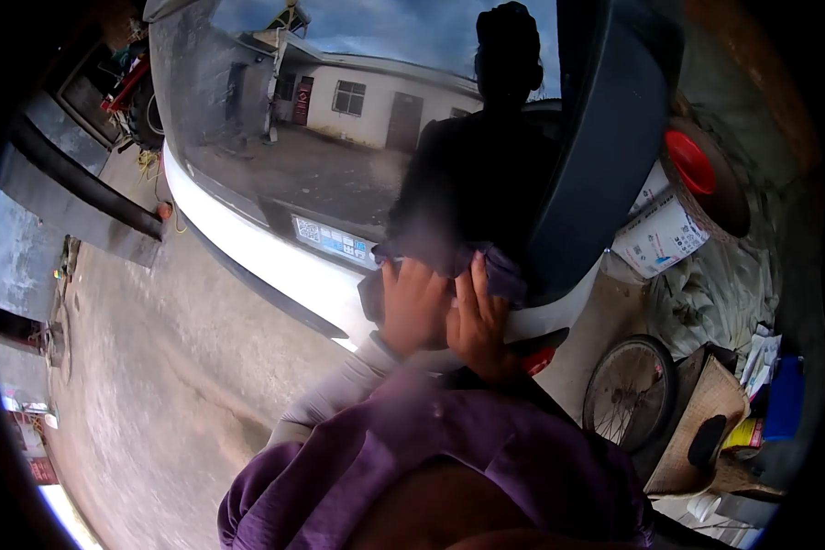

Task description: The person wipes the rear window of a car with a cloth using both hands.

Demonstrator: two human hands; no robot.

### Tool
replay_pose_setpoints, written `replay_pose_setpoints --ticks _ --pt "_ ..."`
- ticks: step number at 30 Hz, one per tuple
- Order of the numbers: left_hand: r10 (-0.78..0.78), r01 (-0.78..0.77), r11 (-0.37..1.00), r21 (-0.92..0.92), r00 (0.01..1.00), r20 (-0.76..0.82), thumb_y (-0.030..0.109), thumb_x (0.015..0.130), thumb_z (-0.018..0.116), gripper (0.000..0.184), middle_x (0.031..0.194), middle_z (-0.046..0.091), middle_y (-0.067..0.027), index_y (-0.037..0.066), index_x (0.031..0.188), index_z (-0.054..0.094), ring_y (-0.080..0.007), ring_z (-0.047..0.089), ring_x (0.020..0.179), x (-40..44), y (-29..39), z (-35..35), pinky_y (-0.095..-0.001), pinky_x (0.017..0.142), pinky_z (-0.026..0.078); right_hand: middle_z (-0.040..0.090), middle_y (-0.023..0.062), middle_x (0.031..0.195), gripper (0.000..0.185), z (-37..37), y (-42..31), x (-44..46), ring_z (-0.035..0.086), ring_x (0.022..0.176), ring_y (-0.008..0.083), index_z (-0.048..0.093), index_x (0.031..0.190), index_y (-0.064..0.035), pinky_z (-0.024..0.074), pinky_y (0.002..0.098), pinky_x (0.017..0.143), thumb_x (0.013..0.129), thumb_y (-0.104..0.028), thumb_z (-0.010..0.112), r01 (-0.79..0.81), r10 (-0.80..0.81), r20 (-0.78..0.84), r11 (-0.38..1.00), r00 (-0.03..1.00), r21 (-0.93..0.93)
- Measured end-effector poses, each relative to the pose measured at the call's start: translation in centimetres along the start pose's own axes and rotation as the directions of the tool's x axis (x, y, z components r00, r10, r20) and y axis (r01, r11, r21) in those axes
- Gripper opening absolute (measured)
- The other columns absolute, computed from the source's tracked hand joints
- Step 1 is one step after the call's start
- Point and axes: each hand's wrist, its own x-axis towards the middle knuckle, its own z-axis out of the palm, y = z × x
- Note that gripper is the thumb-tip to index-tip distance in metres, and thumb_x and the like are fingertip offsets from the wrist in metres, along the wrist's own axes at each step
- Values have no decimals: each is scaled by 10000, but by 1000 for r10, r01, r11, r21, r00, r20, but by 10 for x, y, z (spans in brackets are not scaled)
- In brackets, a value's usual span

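Observation:
Both hands are on a bunched dark purple cloth (500,270), pressed to the lower edge of a dark vehicle window (330,174). My left hand (414,301) lies over the cloth's left part, fingers pointing up the glass. Close beside it, my right hand (477,313) holds the right part, its fingers stretched over the folds. The palms and some of the cloth are hidden under the hands. A white and blue sticker (333,240) with a square code is on the glass just left of the cloth. The glass mirrors a building, the sky and a dark silhouette.
Below the window runs the white vehicle body (247,252), with a red light (539,360) at its right. A spoked wheel (629,390), a white printed bucket (662,234) and a red basin (689,162) stand on the right. Concrete floor (156,367) stretches left.

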Motion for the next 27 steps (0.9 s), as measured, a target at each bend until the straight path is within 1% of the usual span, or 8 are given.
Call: replay_pose_setpoints --ticks 3,6,9,11,14,19,20,27 --pt "-56 56 998 13 996 73 257 882 609 509 1472 453 -201 42 1339 549 -422 418 1378 -3 -1 0 -695 1084 246 481 316 1458 459 8 2 -5 486 1313 456 539 1365 89 338 491 1095 947 -86 467 6 -3 -55 998 999 66" --pt "36 -34 998 44 998 -54 278 850 625 498 1406 538 -140 59 1297 594 -344 501 1310 17 -8 -4 -613 977 345 471 315 1469 477 7 6 9 487 1325 443 518 1388 90 327 481 1104 956 -97 440 15 -9 -58 994 998 105" --pt "56 -55 998 22 997 -46 286 866 617 545 1453 514 -129 66 1362 567 -327 464 1370 44 -13 -18 -659 1039 285 419 325 1506 499 -12 3 46 458 1358 445 483 1412 99 308 469 1111 961 -107 429 34 -32 -27 997 999 75" --pt "90 -86 995 42 991 -102 296 875 602 557 1454 511 -123 72 1382 550 -318 460 1373 70 -17 -26 -694 1062 240 413 325 1508 507 -19 1 75 590 1128 415 490 1390 73 407 465 891 923 -126 501 40 -39 -37 999 999 12" --pt "87 -79 995 58 986 -142 351 881 570 581 1437 514 -117 91 1399 528 -307 443 1383 113 -9 -45 -722 1105 154 344 317 1555 583 -36 0 104 559 1157 383 395 1469 86 383 427 928 928 -122 459 -59 61 79 998 995 -17" --pt "115 -82 989 123 950 -289 305 832 655 579 1408 532 -134 62 1346 550 -331 430 1396 162 -17 -48 -672 1126 180 363 230 1581 579 -47 -4 171 571 1102 354 462 1441 50 383 426 927 879 -90 494 8 -13 -113 999 994 -41" --pt "110 -95 992 83 971 -213 203 959 510 569 1573 370 -190 5 1484 421 -385 301 1487 161 -17 -52 -666 1157 95 365 229 1579 579 -51 -6 170 571 1100 353 462 1441 49 381 427 936 879 -90 494 3 -7 -98 999 995 -41" --pt "108 -96 992 77 981 -162 316 975 483 614 1547 373 -252 -18 1486 422 -464 319 1452 99 -27 -24 -694 1142 99 435 245 1522 594 -40 -6 111 625 1031 342 457 1473 -25 420 467 907 915 -203 560 -39 40 24 999 999 -24"
